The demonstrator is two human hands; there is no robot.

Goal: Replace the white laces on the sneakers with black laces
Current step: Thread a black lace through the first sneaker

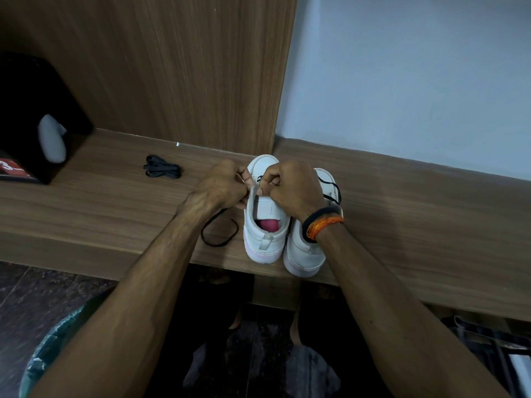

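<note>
Two white sneakers stand side by side on the wooden shelf (115, 208), heels toward me. Both hands work over the left sneaker (265, 234), which has a pink insole. My left hand (222, 186) grips the shoe's left eyelet flap, and a black lace (219, 231) trails from under it in a loop on the shelf. My right hand (290, 189) pinches at the lace area near the tongue; what its fingertips hold is hidden. The right sneaker (304, 254) carries a black lace (334, 189) over its top. A bundled spare black lace (162, 167) lies to the left.
A black box (34, 116) with a red label and a grey object stands at the shelf's far left. A wooden panel and a pale wall rise behind. A green bin (48, 349) sits on the dark floor at lower left.
</note>
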